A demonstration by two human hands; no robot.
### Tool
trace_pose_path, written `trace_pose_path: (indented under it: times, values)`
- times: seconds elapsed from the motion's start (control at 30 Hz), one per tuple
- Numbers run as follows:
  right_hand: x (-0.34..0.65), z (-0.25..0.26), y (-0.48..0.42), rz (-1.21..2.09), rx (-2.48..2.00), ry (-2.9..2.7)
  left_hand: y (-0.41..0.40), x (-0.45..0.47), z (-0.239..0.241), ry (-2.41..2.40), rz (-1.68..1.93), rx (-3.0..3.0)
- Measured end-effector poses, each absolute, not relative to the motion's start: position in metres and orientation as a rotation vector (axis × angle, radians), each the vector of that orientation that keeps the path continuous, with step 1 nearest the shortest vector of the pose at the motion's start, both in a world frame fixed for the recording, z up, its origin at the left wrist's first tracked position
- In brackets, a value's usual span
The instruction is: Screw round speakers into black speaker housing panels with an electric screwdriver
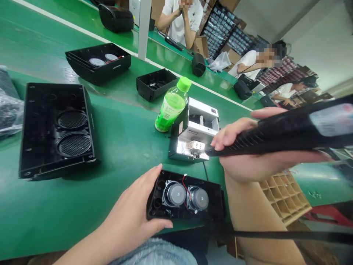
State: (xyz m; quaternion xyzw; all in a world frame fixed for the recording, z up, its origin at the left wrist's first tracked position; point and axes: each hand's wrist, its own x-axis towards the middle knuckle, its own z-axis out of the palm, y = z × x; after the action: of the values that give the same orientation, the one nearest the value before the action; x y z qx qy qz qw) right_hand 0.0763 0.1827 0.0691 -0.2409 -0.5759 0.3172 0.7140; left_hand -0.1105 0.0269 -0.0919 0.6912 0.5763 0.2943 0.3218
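My left hand (pixel 136 206) is wrapped around the left end of a black speaker housing (pixel 216 200) at the table's near edge. Two round speaker drivers (pixel 176 194) with red wires and small white plugs sit inside that housing. In my right hand (pixel 245 167) is a black electric screwdriver (pixel 289 129) with a pale label, pointing left. Its tip is at the front of a silver and black screw feeder (pixel 179 141); whether a screw is on the tip cannot be made out. Touching the feeder's left side stands a green-capped drink bottle (pixel 171 106).
On the green table (pixel 124 147), a large open housing (pixel 41 125) with two grilles lies left. Farther back are a housing with drivers (pixel 110 73) and a smaller open box (pixel 156 86). A wooden compartment tray (pixel 286 195) is low right. People sit across the table.
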Motion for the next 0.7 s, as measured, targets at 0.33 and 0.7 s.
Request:
trace_pose_path:
  times: [0.33,0.7]
  values:
    - [0.0824,0.0571,0.1898,0.652,-0.672,-1.255,0.0272,-0.1109,-0.0911,1.487,0.782,1.824]
    - [0.079,0.0546,0.1948,0.759,-0.681,-1.285,0.0288,-0.1109,-0.09,1.456,0.811,1.838]
